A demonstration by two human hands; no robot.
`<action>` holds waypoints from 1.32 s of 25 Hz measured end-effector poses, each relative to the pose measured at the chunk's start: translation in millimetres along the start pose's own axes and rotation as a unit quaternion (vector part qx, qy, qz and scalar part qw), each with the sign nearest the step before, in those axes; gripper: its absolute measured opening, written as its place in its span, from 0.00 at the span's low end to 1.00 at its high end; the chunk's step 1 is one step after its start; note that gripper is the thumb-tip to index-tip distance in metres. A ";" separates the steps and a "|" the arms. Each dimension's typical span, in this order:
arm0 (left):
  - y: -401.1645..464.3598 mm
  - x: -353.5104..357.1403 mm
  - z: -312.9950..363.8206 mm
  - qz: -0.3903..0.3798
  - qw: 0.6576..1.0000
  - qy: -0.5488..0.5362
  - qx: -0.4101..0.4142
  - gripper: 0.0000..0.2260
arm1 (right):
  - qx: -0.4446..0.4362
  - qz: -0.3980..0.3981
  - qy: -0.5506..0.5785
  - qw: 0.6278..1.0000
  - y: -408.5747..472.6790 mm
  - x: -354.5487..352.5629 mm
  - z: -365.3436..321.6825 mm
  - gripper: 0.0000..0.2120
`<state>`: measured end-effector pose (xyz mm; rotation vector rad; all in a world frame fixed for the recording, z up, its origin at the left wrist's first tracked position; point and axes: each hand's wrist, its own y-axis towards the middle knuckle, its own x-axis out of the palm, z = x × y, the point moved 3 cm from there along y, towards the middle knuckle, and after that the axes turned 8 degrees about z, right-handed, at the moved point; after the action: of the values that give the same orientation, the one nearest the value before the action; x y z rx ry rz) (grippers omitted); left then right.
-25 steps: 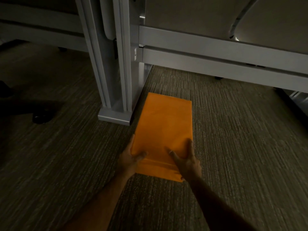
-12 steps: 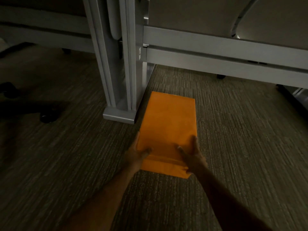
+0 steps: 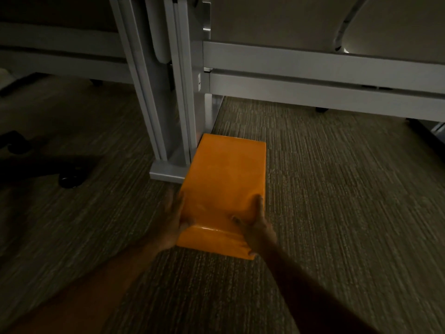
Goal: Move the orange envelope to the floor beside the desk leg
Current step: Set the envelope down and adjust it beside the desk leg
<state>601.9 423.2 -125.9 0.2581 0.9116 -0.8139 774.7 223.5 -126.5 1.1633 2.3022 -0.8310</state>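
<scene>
The orange envelope (image 3: 226, 179) is thick and padded, and it lies lengthwise on the carpet with its far left corner against the grey desk leg (image 3: 168, 131). Its folded flap points toward me. My left hand (image 3: 174, 218) grips the envelope's near left edge, thumb on top. My right hand (image 3: 257, 225) holds the near right edge, fingers curled over the side. Both forearms reach in from the bottom of the view. The envelope overlaps the right side of the leg's flat foot (image 3: 163, 173).
Grey striped carpet (image 3: 337, 201) spreads to the right of the envelope. A horizontal grey desk rail (image 3: 313, 75) runs low across the back right. A black office chair base with castors (image 3: 69, 179) sits in shadow at left.
The envelope has slid forward and slightly left, closer against the desk leg's foot. Both hands have shifted from on top of it to its near side edges.
</scene>
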 end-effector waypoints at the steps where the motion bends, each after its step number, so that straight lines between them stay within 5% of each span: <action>1: 0.3 2.6 3.2 -0.012 0.996 0.068 0.049 0.41 | -0.005 0.000 -0.002 1.000 -0.8 -1.2 2.7 0.56; 12: 25.6 10.0 6.8 0.010 0.976 0.185 0.115 0.49 | -0.013 0.011 -0.025 1.000 21.1 -7.2 -8.5 0.64; 17: 31.6 14.2 19.1 0.006 0.913 0.352 0.206 0.44 | -0.019 0.007 -0.027 0.999 23.5 -8.1 -8.5 0.65; 23: 32.4 15.1 24.8 -0.054 0.946 0.273 0.168 0.42 | 0.006 -0.008 -0.023 1.000 29.0 -8.4 -11.0 0.63; 28: 43.5 9.9 40.3 -0.040 0.936 0.307 0.165 0.41 | 0.022 -0.015 -0.021 0.999 42.7 -14.2 -18.7 0.61; 31: 36.8 14.4 47.0 0.011 0.918 0.357 0.175 0.39 | -0.015 0.040 -0.128 0.991 40.4 -18.8 -25.1 0.59; 33: 27.7 16.4 53.6 0.046 0.920 0.354 0.159 0.35 | -0.121 0.103 -0.255 0.954 27.7 -15.7 -33.5 0.46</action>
<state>659.8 405.7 -109.8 0.9179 1.4263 -0.7870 802.7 250.3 -101.3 0.9280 1.7670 -0.6535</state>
